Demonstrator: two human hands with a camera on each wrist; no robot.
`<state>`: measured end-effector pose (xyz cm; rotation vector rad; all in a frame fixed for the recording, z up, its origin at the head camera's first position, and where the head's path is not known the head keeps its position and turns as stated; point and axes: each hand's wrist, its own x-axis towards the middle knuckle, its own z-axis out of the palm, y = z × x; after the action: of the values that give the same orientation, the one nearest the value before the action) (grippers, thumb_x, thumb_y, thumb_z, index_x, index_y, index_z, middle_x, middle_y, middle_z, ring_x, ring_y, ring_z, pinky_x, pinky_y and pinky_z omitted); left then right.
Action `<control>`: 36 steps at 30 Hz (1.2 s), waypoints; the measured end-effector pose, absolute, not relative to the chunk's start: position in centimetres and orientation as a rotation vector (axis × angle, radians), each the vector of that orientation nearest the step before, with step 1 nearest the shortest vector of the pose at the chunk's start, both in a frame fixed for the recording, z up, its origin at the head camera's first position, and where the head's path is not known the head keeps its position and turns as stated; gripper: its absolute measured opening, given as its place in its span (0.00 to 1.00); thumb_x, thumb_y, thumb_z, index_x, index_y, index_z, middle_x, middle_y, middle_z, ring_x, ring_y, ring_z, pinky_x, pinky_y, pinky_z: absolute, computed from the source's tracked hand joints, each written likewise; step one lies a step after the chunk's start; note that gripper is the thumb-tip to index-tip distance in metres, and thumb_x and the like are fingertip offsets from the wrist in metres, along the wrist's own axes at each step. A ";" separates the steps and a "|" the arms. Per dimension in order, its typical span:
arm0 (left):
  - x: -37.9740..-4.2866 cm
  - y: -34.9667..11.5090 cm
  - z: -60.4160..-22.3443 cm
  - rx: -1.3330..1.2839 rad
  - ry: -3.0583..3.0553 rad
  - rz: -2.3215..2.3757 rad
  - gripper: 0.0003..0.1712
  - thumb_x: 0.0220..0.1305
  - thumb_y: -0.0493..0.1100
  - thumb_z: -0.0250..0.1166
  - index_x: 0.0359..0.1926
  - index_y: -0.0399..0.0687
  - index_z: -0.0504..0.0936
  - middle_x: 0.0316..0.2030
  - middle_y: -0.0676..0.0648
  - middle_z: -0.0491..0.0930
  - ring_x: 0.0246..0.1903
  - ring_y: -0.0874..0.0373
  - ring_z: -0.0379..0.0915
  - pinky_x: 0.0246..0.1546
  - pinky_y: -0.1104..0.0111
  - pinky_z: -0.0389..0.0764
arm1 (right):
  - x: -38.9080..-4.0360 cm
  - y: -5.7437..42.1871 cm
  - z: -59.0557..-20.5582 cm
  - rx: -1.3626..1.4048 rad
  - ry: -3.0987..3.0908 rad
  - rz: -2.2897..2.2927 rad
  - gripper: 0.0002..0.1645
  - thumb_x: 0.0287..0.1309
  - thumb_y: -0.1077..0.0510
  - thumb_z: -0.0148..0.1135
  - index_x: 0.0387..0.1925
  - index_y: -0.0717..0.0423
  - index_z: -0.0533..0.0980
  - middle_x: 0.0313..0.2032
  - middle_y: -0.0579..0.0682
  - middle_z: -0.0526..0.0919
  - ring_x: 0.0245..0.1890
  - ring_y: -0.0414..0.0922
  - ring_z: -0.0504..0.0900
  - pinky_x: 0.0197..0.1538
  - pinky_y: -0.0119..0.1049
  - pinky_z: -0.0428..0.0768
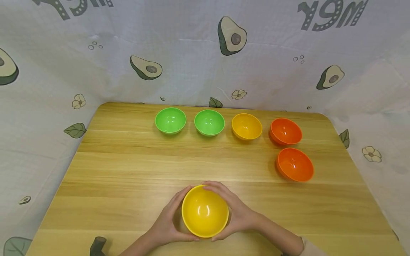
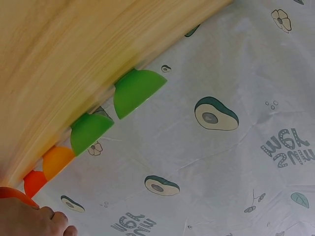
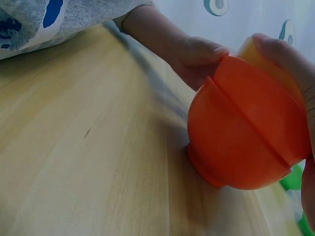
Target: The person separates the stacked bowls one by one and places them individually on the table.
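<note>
My left hand and my right hand grip a yellow bowl from both sides near the table's front edge. Seen from above, its open mouth faces up. In the right wrist view, two nested orange bowls sit below a blurred yellow-orange part, between the two hands; the head view hides them under the yellow bowl. The lower orange bowl's base appears near or on the table; contact is unclear. At the left wrist view's lower left corner, fingers lie by an orange rim.
Along the back edge stand two green bowls, a yellow bowl and an orange bowl. Another orange bowl is in front of that one. A dark stick-like object shows at front left. Avocado-printed cloth hangs behind the wooden table.
</note>
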<state>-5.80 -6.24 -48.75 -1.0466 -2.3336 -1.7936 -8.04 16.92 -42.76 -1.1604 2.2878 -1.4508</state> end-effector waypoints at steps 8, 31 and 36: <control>-5.8 -6.4 -49.8 -1.039 -2.337 -1.797 0.65 0.34 0.49 0.78 0.68 0.35 0.48 0.63 0.42 0.59 0.62 0.55 0.58 0.63 0.62 0.62 | -8.1 17.1 -44.6 -1.161 2.285 -1.498 0.62 0.26 0.50 0.80 0.64 0.60 0.56 0.63 0.61 0.58 0.62 0.48 0.61 0.61 0.49 0.67; -6.0 -6.3 -49.5 -1.069 -2.269 -1.856 0.66 0.33 0.48 0.78 0.68 0.33 0.47 0.66 0.41 0.55 0.65 0.55 0.55 0.61 0.65 0.65 | -9.2 18.1 -43.7 -1.143 2.208 -1.934 0.62 0.27 0.50 0.79 0.61 0.72 0.55 0.63 0.69 0.55 0.65 0.50 0.56 0.64 0.34 0.63; -6.0 -6.2 -48.3 -1.083 -2.245 -1.833 0.64 0.32 0.44 0.79 0.65 0.27 0.49 0.63 0.37 0.60 0.63 0.52 0.59 0.59 0.61 0.68 | -9.8 19.1 -43.4 -1.158 2.301 -1.941 0.66 0.24 0.48 0.80 0.61 0.73 0.54 0.63 0.69 0.55 0.66 0.52 0.55 0.66 0.33 0.61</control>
<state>-6.05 -6.24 -48.34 -1.0828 -2.2452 -1.8333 -9.77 19.08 -43.36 -1.1583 2.3013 -1.9413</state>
